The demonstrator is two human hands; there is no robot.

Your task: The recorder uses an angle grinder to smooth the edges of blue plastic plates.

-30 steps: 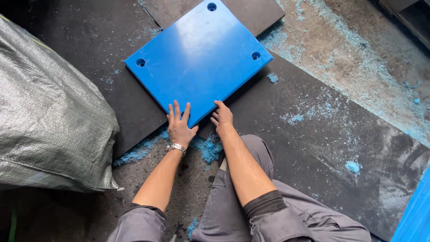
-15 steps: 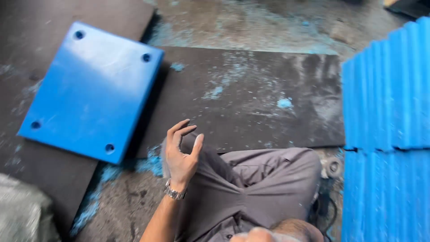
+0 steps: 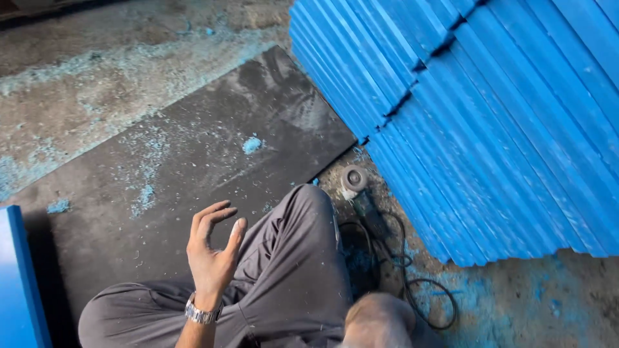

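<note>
Two hands are accounted for, only one clearly. The left hand (image 3: pixel 213 248), wearing a metal wristwatch (image 3: pixel 202 314), is raised above the grey-trousered knee (image 3: pixel 303 212) with its grip released, fingers loosely curled, grasping nothing. The right hand (image 3: pixel 377 320) is a blur at the lower edge; whether it is closed cannot be told. Nearest lies an angle grinder (image 3: pixel 356 190) on the floor, its disc up, between the knee and the stack of blue slabs (image 3: pixel 490 122), its cable (image 3: pixel 419 290) looped beside the leg. A dark mat (image 3: pixel 167 167) dusted with blue shavings lies to the left; a blue panel edge (image 3: pixel 19 283) shows at far left. Judgement: any reach for the grinder should take it by the body, clear of disc and cable.
</note>
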